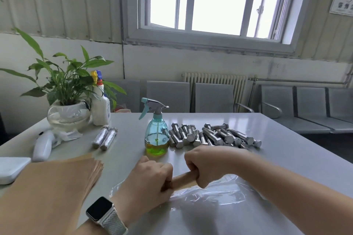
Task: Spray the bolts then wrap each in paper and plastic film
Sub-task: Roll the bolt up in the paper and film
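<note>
Glossy grey table (277,139) sitting under a bright window (210,0).
Left hand (150,175) and right hand (206,166) are gripping a brown paper roll (183,179) over crinkled clear film (219,192) at lower centre.

— Is any lettering showing legibly in this room?

— A wall sign (342,2) is hanging right of the window, bearing a logo and a line of characters, but they are blurring past reading. The white bottle (100,107) is carrying a label too small to read.
</note>
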